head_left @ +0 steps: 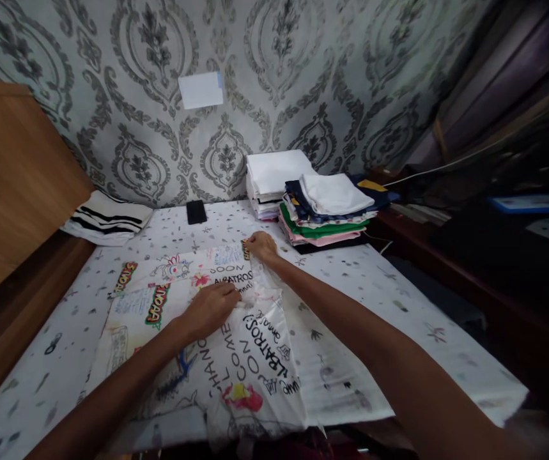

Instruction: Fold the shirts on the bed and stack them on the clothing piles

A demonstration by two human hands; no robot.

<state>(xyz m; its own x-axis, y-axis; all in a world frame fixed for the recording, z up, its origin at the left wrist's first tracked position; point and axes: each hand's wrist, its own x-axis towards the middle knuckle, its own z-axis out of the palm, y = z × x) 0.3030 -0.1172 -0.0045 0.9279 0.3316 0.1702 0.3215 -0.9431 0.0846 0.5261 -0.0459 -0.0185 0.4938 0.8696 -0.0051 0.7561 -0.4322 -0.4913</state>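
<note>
A white printed garment with black lettering and coloured drawings lies spread on the patterned table cover. My left hand presses down on a fold near the middle of the garment, fingers curled on the cloth. My right hand pinches the garment's far edge, by a small striped label.
Two stacks of folded clothes stand at the back right against the wall. A black phone lies at the back centre. A folded striped cloth sits at the back left beside a wooden panel. Dark furniture lies to the right.
</note>
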